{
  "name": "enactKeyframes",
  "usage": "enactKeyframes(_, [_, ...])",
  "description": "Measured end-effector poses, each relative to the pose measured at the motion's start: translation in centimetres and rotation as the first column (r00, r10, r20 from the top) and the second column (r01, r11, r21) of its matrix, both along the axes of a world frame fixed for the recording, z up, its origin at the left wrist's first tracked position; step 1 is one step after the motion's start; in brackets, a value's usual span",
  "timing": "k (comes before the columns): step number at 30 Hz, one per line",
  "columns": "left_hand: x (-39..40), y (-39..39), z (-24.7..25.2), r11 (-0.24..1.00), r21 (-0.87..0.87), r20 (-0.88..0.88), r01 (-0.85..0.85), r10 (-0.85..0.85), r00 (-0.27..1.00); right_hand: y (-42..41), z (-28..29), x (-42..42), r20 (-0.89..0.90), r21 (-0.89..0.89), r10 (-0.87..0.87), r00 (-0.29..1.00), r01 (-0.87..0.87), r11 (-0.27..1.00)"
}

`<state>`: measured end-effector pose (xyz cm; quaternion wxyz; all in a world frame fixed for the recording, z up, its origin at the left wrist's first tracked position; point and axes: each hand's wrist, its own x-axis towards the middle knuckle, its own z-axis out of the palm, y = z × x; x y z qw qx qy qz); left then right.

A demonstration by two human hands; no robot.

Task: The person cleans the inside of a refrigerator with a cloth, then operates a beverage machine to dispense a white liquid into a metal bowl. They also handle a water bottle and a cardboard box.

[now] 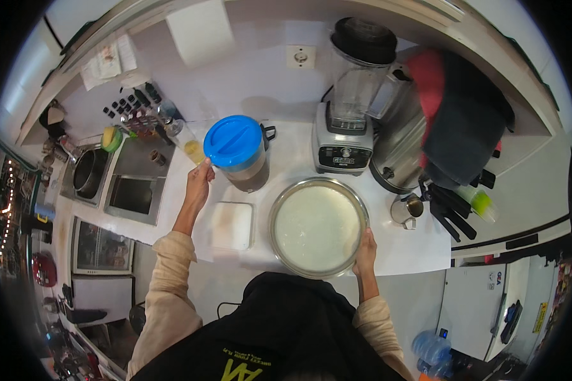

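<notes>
A wide steel bowl [317, 227] holding a pale, milky liquid stands near the counter's front edge. My right hand [366, 250] rests against the bowl's right rim; the fingers are partly hidden, so its grip is unclear. At the left, my left hand [201, 183] pinches the edge of the blue lid on a clear plastic pitcher [248, 174]. Brownish contents show through the pitcher's wall, and its dark handle points to the back right. Between pitcher and bowl, nearer to me, lies a flat white square container or scale [233, 225].
A blender [345, 143] stands behind the bowl, beside a large steel urn [395, 143] draped with dark and red cloths [462, 114]. A small steel jug [406, 209] is at the right. Left are a sink [132, 197], a black pot [89, 174] and several bottles [140, 114].
</notes>
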<state>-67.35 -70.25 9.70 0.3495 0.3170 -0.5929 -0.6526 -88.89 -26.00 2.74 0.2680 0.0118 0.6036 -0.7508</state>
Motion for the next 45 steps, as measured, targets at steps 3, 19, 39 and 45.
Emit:
enactKeyframes(3, [0.6, -0.8, -0.1, 1.0, -0.01, -0.027, -0.01, 0.01, 1.0, -1.1, -0.5, 1.0, -0.012, 0.014, 0.015, 1.0, -0.015, 1.0])
enactKeyframes(19, [11.0, 2.7, -14.6, 0.971, -0.225, 0.882, 0.079, 0.169, 0.44, 1.2, -1.7, 3.3, 0.138, 0.078, -0.198, 0.97, 0.189, 0.979])
enactKeyframes(39, [25.7, -11.0, -14.4, 0.999, -0.013, 0.772, -0.042, 0.037, 0.635, 7.0, -3.5, 9.3, 0.107, 0.238, -0.276, 0.955, 0.245, 0.94])
enactKeyframes(45, [28.5, -10.7, -25.7, 0.707, -0.707, 0.49, 0.009, 0.482, 0.726, 9.4, -7.4, 11.4, 0.108, 0.418, -0.055, 0.993, 0.005, 0.908])
